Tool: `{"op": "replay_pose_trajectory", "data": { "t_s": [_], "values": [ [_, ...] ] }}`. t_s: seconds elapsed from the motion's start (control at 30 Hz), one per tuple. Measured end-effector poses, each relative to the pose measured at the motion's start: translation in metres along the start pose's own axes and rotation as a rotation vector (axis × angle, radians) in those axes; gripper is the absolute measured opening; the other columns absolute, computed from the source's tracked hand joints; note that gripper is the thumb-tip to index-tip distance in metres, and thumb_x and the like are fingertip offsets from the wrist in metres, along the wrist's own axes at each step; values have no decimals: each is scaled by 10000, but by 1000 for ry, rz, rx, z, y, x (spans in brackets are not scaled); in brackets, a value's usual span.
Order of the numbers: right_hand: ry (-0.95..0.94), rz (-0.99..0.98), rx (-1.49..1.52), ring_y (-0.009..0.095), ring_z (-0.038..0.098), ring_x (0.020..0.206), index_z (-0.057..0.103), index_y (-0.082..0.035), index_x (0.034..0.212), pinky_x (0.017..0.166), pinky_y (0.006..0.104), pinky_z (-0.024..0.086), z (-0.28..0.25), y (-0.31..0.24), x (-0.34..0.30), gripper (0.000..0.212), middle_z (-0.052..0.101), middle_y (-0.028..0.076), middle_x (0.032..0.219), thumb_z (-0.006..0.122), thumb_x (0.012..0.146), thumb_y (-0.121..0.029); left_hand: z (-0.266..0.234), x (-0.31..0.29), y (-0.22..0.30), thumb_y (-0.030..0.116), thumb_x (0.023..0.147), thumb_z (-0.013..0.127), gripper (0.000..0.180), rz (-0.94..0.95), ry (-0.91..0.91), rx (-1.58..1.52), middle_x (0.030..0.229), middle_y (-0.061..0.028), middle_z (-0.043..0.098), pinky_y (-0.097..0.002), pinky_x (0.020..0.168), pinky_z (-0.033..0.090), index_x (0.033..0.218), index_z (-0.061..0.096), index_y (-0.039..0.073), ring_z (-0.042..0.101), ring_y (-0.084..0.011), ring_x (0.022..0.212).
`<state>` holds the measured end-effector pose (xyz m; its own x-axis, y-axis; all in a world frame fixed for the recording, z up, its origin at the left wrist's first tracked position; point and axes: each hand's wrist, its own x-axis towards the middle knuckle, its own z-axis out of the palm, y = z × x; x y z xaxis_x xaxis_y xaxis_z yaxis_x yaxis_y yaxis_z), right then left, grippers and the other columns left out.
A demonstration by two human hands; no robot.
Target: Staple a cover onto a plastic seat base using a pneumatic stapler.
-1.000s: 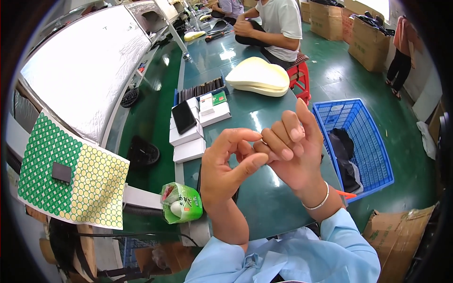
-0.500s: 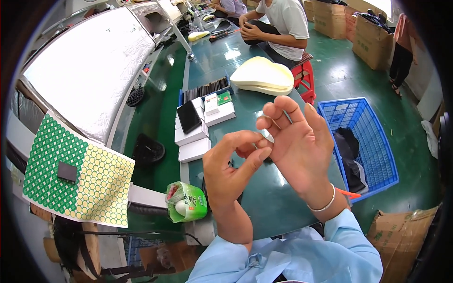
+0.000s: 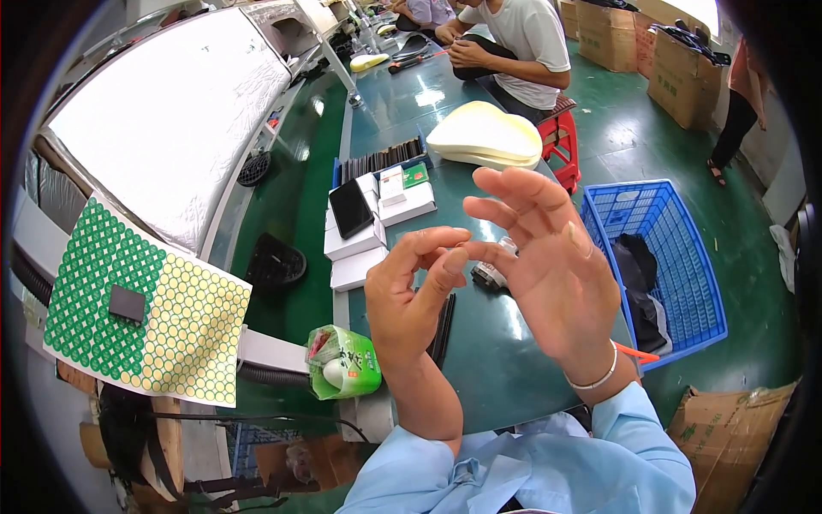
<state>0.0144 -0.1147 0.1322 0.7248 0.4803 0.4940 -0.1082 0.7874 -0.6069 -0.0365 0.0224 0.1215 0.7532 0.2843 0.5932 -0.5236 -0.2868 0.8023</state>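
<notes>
Above the green table (image 3: 505, 377) my left hand (image 3: 411, 295) has its thumb and forefinger brought together at the tip of a finger of my other hand. Whatever may lie between them is hidden. My right hand (image 3: 556, 274), a bracelet (image 3: 597, 374) on its wrist, faces palm up with the other fingers spread. Partly covered behind it, a small dark and pale object (image 3: 488, 276) rests on the tabletop. Thin black strips (image 3: 443, 330) lie beside my left wrist.
White boxes (image 3: 360, 270) carry a black phone (image 3: 351, 208); behind them stands a blue tray of dark cards (image 3: 381, 160). Cream foam pads (image 3: 484, 133) lie farther back, near a seated person (image 3: 522, 51). A blue basket (image 3: 685, 283) stands right; a sticker sheet (image 3: 193, 334) and green packet (image 3: 360, 368) are left.
The small white piece seen at my left fingertips is out of sight now. My hands have shifted slightly, and the right fingers have changed pose. The view has also shifted a little.
</notes>
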Motion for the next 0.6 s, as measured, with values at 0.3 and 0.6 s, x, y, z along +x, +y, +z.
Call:
{"op": "replay_pose_trajectory", "data": {
  "t_s": [0.3, 0.6],
  "values": [
    [-109, -47, -7, 240, 372, 1211, 351, -22, 1279, 977, 410, 334, -3, 2, -1, 538, 363, 155, 1334, 502, 849, -309, 4, 0, 1, 128, 851, 616, 163, 62, 60, 87, 745, -44, 623, -172, 527, 399, 922, 630, -17, 528, -68, 582],
    [-137, -76, -40, 237, 367, 1220, 340, -12, 1288, 1004, 417, 320, -5, 1, -2, 537, 357, 154, 1338, 508, 847, -268, 9, 1, 0, 143, 869, 599, 174, 98, 106, 152, 710, -26, 600, -158, 526, 378, 924, 633, -18, 512, -53, 592]
  ]
}}
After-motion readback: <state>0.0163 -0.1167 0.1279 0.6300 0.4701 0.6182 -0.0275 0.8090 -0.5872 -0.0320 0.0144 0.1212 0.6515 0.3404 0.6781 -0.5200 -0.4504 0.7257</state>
